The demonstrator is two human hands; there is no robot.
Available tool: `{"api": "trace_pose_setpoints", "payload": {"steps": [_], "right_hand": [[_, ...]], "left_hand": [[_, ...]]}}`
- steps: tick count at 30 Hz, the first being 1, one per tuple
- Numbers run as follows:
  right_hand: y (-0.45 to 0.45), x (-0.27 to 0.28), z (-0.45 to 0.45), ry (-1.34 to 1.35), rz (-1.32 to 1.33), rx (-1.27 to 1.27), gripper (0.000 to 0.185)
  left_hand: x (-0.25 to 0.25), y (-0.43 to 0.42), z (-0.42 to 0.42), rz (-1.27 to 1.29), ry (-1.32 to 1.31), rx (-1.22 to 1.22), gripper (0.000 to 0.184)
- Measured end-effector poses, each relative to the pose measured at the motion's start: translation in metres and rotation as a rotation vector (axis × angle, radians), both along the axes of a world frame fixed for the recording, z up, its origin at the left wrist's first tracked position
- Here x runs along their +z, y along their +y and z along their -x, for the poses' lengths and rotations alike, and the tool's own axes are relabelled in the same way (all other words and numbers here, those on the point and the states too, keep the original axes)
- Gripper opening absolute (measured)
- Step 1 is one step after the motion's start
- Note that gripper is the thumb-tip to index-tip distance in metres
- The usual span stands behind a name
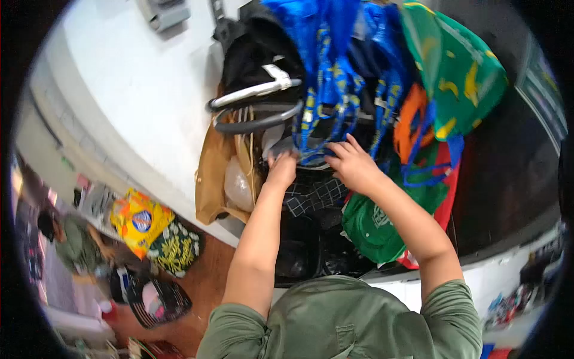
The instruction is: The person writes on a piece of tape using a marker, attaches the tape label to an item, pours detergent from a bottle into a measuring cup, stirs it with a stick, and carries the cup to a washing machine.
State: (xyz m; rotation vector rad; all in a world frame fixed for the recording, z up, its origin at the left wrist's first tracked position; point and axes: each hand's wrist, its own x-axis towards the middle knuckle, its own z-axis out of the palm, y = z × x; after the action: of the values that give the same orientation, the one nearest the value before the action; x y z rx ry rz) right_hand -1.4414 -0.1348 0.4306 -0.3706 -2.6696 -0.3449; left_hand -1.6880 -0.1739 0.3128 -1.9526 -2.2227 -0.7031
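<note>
My left hand [282, 168] has its fingers curled at the near edge of a crumpled, clear-grey plastic piece [286, 145], whose kind I cannot make out. Opposite it, my right hand [357, 166] reaches in with fingers apart, touching the area by the blue bag's straps. The blue bag [317, 36] has yellow-lettered straps [309, 110] hanging down between my hands. Under my hands lies dark fabric with a white grid pattern [317, 197]. A green bag [373, 230] rests beneath my right forearm.
To the left stands a brown paper bag [209, 173] beside grey curved handles [257, 122]. A green-and-yellow bag [460, 78] hangs at right, near an orange strap [411, 113]. Down on the left are a yellow bag [140, 221] and another person [78, 242] in green.
</note>
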Motion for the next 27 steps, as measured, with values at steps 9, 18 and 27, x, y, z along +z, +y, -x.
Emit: {"api": "trace_pose_setpoints", "payload": {"steps": [9, 18, 27], "right_hand": [[-0.245, -0.222, -0.242, -0.132, 0.82, -0.873, 0.037], [-0.624, -0.417, -0.531, -0.137, 1.436, -1.67, 0.033], [-0.607, -0.407, -0.653, 0.695, 1.224, -1.612, 0.027]], "left_hand": [[-0.064, -0.133, -0.122, -0.47, -0.5, -0.162, 0.021], [-0.234, -0.29, -0.194, 0.644, -0.458, -0.428, 0.022], [-0.292, -0.229, -0.259, 0.709, -0.006, 0.073, 0.032]]}}
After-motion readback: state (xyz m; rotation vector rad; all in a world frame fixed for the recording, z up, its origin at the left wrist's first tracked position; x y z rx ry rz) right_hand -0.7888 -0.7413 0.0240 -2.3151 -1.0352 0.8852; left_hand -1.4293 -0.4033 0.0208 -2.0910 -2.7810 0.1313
